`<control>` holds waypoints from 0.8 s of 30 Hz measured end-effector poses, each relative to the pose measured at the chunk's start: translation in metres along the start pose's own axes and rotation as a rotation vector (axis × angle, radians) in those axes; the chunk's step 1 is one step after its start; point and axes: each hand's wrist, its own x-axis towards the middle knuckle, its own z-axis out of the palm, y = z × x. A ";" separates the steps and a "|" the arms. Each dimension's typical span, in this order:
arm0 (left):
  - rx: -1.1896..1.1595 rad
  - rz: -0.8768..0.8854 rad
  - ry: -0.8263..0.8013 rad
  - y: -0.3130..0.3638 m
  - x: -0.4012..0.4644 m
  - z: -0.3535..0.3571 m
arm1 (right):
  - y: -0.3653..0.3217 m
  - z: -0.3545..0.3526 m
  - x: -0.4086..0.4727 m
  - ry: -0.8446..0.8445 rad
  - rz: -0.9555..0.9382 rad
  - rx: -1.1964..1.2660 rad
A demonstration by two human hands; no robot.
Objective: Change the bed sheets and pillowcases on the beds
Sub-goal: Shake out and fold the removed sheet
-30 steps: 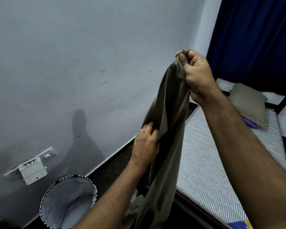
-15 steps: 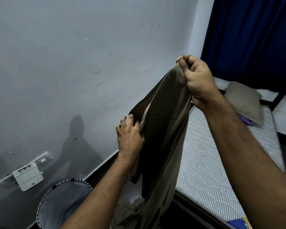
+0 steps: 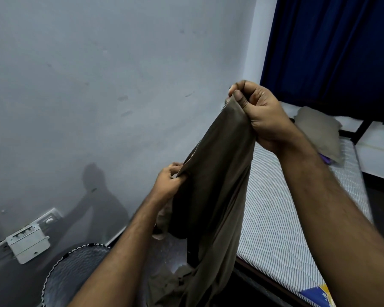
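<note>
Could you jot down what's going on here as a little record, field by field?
Activity: a person holds up an olive-brown sheet beside a bed
Right hand: raised, grips the sheet's top edge
Left hand: lower, pinches the sheet's left edge
Sheet's lower end: hangs down in folds, bunched near the floor
Mattress: striped, bare
Pillow: at the far end of the mattress
Backdrop: grey wall, blue curtain

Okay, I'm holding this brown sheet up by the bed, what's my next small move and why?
Probably slide the left hand along the brown sheet's edge to find its next corner: the right hand pinches one end high, the rest hangs bunched, and the striped mattress lies bare.
</note>
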 end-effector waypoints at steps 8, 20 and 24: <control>-0.244 0.041 0.244 -0.007 -0.019 -0.001 | 0.004 -0.014 0.000 0.114 -0.026 -0.043; -0.093 0.076 0.390 -0.031 -0.033 -0.034 | 0.034 -0.019 0.007 0.344 -0.004 -0.123; 0.165 0.069 0.639 -0.015 -0.029 -0.043 | 0.039 -0.009 0.003 0.216 0.015 -0.109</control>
